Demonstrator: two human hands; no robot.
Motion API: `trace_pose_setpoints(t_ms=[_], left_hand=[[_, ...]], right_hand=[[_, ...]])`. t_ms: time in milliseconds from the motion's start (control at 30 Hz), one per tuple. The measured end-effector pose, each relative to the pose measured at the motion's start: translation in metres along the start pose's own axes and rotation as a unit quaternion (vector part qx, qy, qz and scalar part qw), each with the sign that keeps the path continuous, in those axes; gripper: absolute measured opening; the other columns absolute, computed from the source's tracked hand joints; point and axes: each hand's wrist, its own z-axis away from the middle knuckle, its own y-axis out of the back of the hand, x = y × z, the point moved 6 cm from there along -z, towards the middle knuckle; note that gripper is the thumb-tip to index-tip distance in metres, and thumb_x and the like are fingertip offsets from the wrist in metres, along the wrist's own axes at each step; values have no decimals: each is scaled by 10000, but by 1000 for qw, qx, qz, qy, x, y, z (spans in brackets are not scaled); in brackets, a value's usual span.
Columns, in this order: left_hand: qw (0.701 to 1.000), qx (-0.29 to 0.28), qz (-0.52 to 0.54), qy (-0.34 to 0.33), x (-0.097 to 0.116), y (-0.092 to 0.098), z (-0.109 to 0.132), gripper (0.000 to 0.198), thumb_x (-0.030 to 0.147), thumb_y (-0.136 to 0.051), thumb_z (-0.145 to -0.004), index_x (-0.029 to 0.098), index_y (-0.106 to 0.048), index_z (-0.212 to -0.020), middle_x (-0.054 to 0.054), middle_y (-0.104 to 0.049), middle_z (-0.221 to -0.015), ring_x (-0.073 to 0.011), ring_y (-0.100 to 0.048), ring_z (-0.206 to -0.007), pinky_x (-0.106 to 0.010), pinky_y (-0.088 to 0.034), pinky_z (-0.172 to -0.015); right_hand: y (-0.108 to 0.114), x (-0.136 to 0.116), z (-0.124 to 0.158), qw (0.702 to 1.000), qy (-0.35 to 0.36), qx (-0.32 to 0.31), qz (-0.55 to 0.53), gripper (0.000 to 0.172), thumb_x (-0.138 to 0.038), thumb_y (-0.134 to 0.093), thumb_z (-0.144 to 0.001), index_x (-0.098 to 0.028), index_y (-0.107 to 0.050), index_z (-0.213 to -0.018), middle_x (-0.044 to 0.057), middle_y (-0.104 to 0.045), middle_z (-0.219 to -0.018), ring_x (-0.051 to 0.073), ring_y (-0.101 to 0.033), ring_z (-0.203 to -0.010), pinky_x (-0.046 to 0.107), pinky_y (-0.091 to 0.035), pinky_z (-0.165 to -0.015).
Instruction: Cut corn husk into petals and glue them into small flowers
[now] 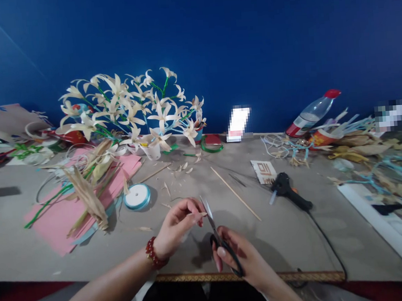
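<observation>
Nearest us, our right hand (244,257) is clenched through the scissors (215,232), blades pointing to twelve o'clock. At ten o'clock, our left hand (175,225) pinches a pale strip (199,214) just beside the blades. A glue gun (288,190) lies at two o'clock.

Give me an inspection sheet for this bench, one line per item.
Surface: grey tabletop, littered with pale trimmings.
Job's things: black-handled steel scissors; small pale husk sliver.
Clutter: cream husk-flower bouquet, pink paper sheet, white ribbon spool, thin wooden stick, red-capped plastic bottle.
Hands: left hand pinches the sliver; right hand grips the scissors.
Cables: black glue gun; black cord runs to the front edge.
Surroundings: blue wall.
</observation>
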Motion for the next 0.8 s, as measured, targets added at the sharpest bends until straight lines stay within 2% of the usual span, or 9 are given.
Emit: trace_pose_setpoints(t_ms=[233,667,800], left_hand=[[1000,3,20,-2,-3,1,1,170,273,-624,-858,148,-559,-763,-22,-529,-798,-126,-526,-704,-256,-399,-681],[1000,15,26,1,-2,2,1,173,262,-636,-849,146,-554,-751,-34,-553,-825,-126,-541,-700,-261,-410,-683],[999,19,27,1,-3,3,1,174,263,-642,-846,148,-553,-749,-33,-558,-829,-123,-541,-698,-256,-408,-679]], right_hand=[[-9,-1,-4,1000,2,17,-19,484,-649,-639,-748,-210,-436,-765,-48,-478,-632,98,-455,-533,235,-428,-559],[-10,1,-7,999,13,32,-38,506,-660,-660,-718,-206,-439,-752,-50,-467,-590,87,-416,-481,222,-387,-492],[-9,2,-7,998,10,38,-44,492,-642,-667,-726,-207,-438,-751,-50,-472,-599,89,-426,-499,229,-403,-524]])
